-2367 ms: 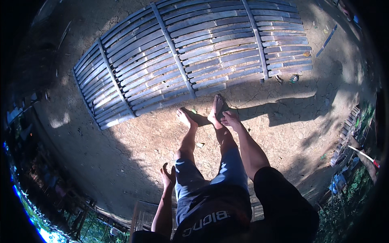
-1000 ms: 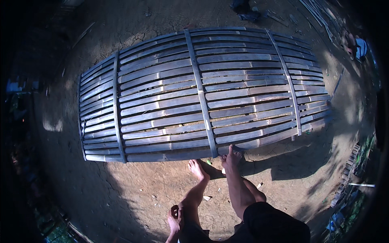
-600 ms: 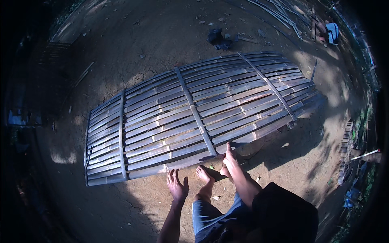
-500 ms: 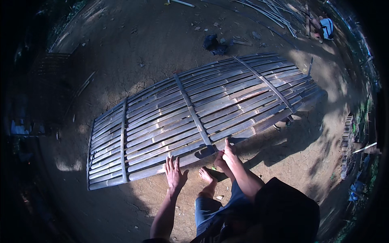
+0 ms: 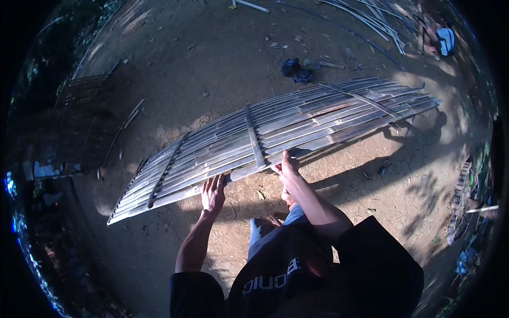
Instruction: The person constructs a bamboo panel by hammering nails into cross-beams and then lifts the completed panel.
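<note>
A long panel of split bamboo slats, joined by several crosswise strips, stretches across the view in front of me. Its near edge is raised off the ground and the panel tilts away from me. My left hand holds this edge left of the middle crosspiece, back of the hand up and fingers over the rim; its thumb is mostly hidden. Just right of that crosspiece, my right hand grips the same edge, thumb on top and the other fingers hidden underneath.
Cracked bare earth lies under and around the panel. Beyond it are a black plastic bag and a bundle of long poles. A dark slatted frame stands far left. At right is a row of short slats.
The panel's near edge has come up off the ground. My right hand has closed on that edge from a thumb-up pose, and my left hand has taken hold of it too.
</note>
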`<action>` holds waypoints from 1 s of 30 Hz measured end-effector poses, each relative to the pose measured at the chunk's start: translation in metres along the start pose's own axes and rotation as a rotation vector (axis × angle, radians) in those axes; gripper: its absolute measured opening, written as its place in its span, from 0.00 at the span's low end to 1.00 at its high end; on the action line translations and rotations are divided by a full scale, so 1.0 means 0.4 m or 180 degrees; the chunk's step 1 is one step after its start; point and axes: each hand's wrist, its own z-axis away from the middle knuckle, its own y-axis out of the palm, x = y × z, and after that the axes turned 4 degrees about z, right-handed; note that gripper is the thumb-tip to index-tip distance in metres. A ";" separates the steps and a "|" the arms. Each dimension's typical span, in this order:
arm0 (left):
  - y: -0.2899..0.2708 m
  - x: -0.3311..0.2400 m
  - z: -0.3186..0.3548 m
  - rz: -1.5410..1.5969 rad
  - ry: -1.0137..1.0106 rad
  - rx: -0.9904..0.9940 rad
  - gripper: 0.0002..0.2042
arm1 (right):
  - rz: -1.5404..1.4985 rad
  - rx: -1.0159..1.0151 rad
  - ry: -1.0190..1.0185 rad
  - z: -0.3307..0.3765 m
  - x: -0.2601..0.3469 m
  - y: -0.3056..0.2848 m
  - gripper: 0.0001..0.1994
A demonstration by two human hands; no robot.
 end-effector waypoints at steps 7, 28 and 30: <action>-0.178 0.020 -0.328 -0.0101 -0.0061 -0.0525 0.20 | -0.0480 0.1236 -0.0183 -0.012 0.340 0.156 0.18; -0.390 0.231 -0.924 0.0361 -0.0466 -0.0267 0.12 | 0.1364 0.1722 -0.0990 -0.071 0.863 0.618 0.26; -0.402 0.245 -0.964 0.0168 -0.0491 -0.0252 0.12 | 0.1343 0.1772 -0.0993 -0.049 0.875 0.642 0.29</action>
